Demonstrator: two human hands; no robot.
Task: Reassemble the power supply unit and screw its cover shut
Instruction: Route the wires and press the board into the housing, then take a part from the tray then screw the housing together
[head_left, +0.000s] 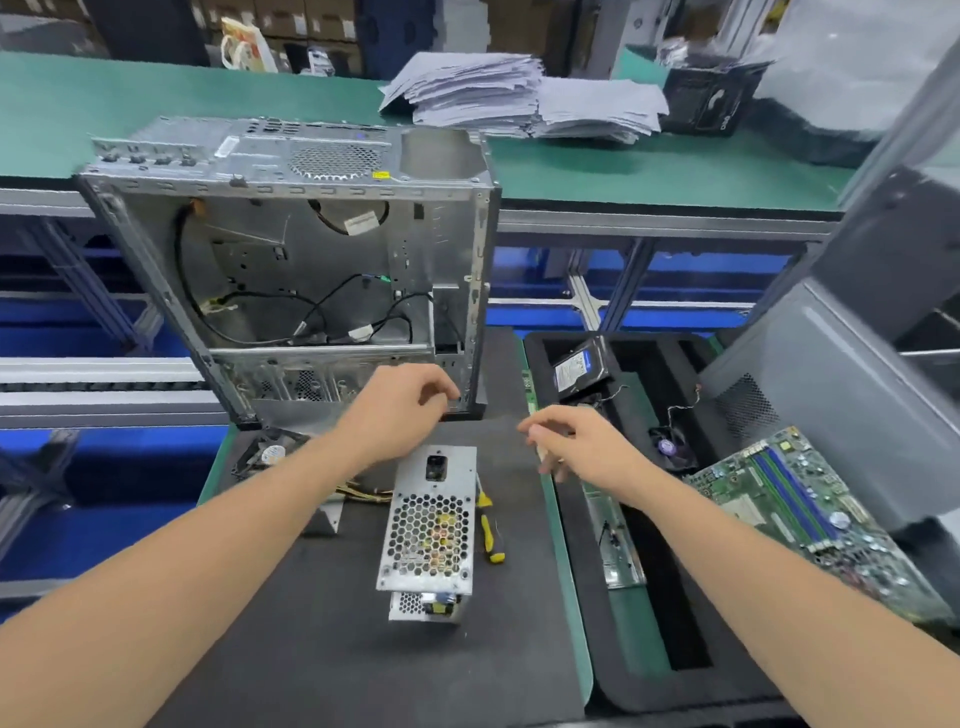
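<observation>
head view: a black mat (311, 649) covers the near work surface, with a green edge showing along its right side. the power supply unit (428, 525) stands on the middle of this mat, its perforated metal face toward the camera and a black socket near its top. a yellow-handled screwdriver (488, 530) lies just beside its right side, and yellow wires (363, 491) trail out to its left. behind it an open computer case (291, 249) stands upright, with loose black cables inside. to the right, a black foam tray (623, 691) holds a hard drive (574, 369), and a green motherboard (810, 514) lies at its far side. a long green bench (104, 114) runs across the room behind, carrying a stack of papers (478, 93).

the left hand (402, 410) hovers above the mat just behind the unit, fingers loosely curled with nothing seen in them. the right hand (576, 441) hovers over the mat's right edge, apart from the unit. it is blurred, its fingers partly bent, and i cannot tell whether it pinches anything. a small fan (270, 454) at the mat's left corner is partly hidden by the left forearm. the unit's lower end is hard to make out.
</observation>
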